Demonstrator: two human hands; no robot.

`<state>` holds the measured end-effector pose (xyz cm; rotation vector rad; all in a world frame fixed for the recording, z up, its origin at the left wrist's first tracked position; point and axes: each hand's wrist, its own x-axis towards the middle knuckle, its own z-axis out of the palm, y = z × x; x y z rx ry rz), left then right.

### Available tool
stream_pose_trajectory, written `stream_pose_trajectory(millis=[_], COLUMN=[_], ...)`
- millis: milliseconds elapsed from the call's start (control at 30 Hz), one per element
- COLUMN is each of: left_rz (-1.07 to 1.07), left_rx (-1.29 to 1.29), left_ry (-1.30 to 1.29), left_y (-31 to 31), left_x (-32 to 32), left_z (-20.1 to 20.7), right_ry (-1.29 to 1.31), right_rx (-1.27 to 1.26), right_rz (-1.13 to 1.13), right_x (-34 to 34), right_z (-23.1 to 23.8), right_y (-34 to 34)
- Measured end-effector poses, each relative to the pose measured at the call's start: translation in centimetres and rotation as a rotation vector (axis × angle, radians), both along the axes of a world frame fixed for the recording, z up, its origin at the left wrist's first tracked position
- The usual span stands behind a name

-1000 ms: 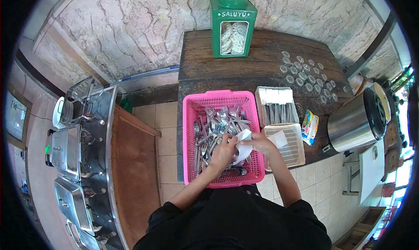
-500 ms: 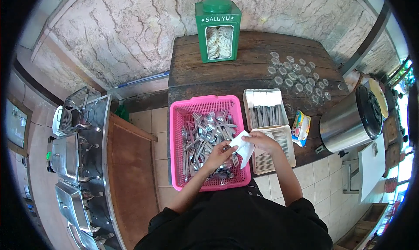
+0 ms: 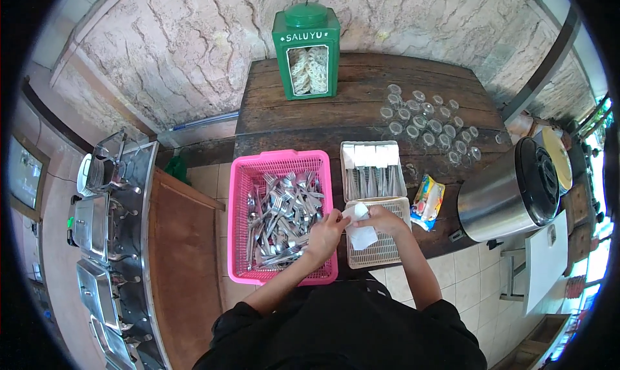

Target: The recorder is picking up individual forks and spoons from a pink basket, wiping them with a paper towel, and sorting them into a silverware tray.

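Above the cream slotted basket [image 3: 378, 255], both my hands hold a white paper napkin [image 3: 364, 238]. My left hand [image 3: 328, 233] pinches its left edge, while my right hand [image 3: 386, 221] grips its upper right part. The napkin is partly folded, with its lower end hanging down. Whether any cutlery is inside it cannot be made out. At left stands a pink plastic basket [image 3: 282, 155] heaped with loose forks and spoons [image 3: 282, 205]. Just behind the cream basket, a second cream basket [image 3: 403, 190] holds a row of cutlery [image 3: 372, 182] with white paper around its far ends.
Right of the baskets lies a colourful plastic packet [image 3: 427, 202]. Beyond it are several upturned glasses [image 3: 429, 138] and a large steel drinks urn [image 3: 494, 192]. A green tin [image 3: 306, 50] stands at the back of the wooden table [image 3: 368, 79]. Steel chafing dishes [image 3: 97, 289] line the left counter.
Both hands have drawn the napkin from the pink basket's right edge to above the cream basket, and its shape is more gathered. The view has shifted slightly.
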<state>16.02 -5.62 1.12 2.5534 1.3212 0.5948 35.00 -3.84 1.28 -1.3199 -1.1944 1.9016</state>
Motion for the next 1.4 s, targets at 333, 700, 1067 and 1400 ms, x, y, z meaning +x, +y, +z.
stream_pose_trajectory(millis=[333, 700, 1067, 1400], left_rz=[0.033, 0.211, 0.181, 0.158], left_rx=[-0.615, -0.799, -0.947, -1.019], left_ry=[-0.679, -0.833, -0.757, -0.778], left_y=[1.2, 2.0, 2.4, 2.4], left_x=[4.4, 7.0, 8.4, 9.2], left_z=[-2.3, -3.9, -3.6, -3.7], right_ry=[-0.196, -0.257, -0.099, -0.371], right_rx=[0.226, 0.176, 0.143, 0.656], right_rz=[0.030, 0.114, -0.171, 0.022], right_x=[5.3, 7.9, 9.1, 9.4], right_z=[-2.5, -3.1, -3.8, -1.9], right_y=[0.8, 0.9, 0.1, -0.5])
